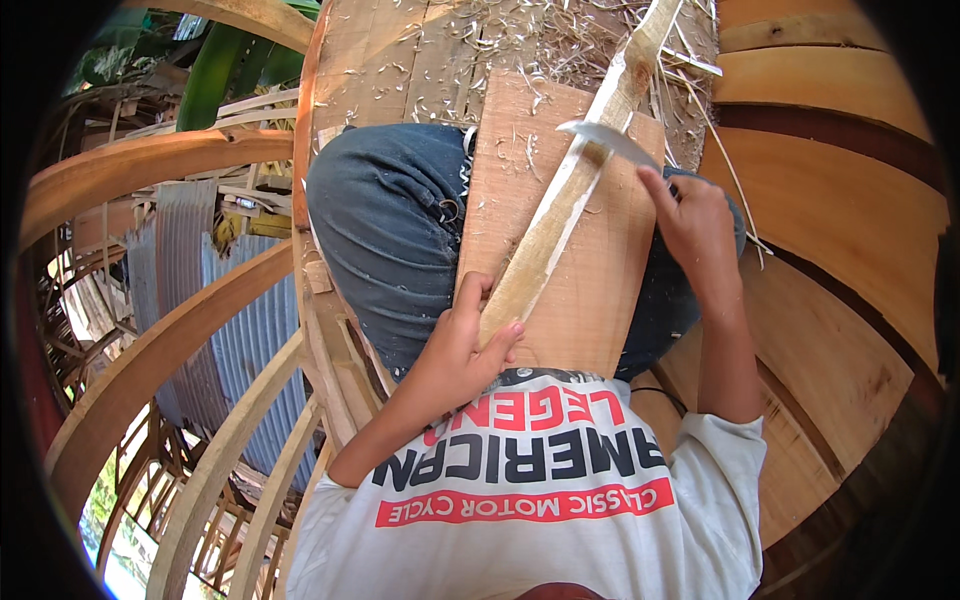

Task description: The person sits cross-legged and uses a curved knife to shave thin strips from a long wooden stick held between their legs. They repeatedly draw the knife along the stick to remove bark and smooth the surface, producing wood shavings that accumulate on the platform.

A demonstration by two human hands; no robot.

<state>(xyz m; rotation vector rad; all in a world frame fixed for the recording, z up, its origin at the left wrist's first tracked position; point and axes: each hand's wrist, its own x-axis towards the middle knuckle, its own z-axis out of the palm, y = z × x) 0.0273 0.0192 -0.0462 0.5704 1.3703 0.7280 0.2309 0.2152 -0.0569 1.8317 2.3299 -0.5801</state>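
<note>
A long split bamboo strip with pale cut edges slants across a flat wooden board on my lap. My left hand is wrapped round the strip's near end, close to my shirt. Farther up, a curved metal blade lies across the strip at a darker node. My right hand is closed at the blade's right end, with the thumb stretched along it. The handle is hidden inside that hand. The strip's far end runs up past the top of the picture.
Curly shavings lie over the planks beyond the board, with thin slivers at the right. Curved wooden ribs rise on the left, with corrugated metal sheets behind them. Wide planks form a wall on the right. My jeans-clad legs flank the board.
</note>
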